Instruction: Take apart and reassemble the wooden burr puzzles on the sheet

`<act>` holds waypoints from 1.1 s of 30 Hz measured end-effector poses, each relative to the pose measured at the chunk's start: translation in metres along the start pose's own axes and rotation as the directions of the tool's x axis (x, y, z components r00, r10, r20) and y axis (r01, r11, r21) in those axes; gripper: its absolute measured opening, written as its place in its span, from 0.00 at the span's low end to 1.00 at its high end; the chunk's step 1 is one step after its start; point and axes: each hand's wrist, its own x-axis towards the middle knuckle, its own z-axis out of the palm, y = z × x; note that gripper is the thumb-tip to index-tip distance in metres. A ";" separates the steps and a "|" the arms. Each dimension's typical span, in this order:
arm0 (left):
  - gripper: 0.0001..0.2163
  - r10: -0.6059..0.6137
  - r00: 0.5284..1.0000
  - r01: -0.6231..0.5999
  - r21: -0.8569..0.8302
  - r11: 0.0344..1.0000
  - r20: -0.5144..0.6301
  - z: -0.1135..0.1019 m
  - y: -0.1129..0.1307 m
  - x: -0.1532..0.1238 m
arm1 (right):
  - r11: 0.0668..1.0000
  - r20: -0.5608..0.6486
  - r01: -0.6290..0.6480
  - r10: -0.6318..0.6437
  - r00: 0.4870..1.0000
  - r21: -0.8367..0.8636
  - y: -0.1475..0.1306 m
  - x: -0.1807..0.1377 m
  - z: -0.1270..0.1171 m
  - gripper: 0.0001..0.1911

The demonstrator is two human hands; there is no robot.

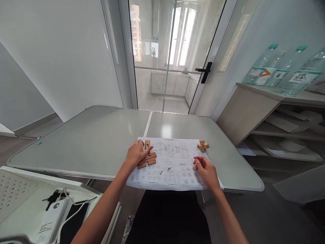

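Note:
A printed instruction sheet [172, 162] lies on the grey table [101, 142], hanging over its near edge. My left hand [136, 153] rests on the sheet's left part, fingers curled over loose wooden puzzle pieces [148, 160]; one upright piece [147, 145] shows at its fingertips. My right hand [207, 169] lies loosely curled on the sheet's right part, holding nothing that I can see. An assembled wooden cross puzzle [203, 146] sits at the sheet's far right corner, a little beyond my right hand.
A wooden shelf unit [256, 112] with water bottles [279, 69] on top stands to the right. At lower left, a white perforated surface [20, 196] holds a power bank [52, 217], cable and keys. A glass door [167, 57] is behind the table.

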 end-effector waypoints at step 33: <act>0.21 0.121 0.991 -0.136 -0.449 0.883 -0.062 -0.004 -0.013 -0.089 | 0.752 0.548 0.649 -0.496 0.673 -0.116 -0.112 -0.019 0.094 0.14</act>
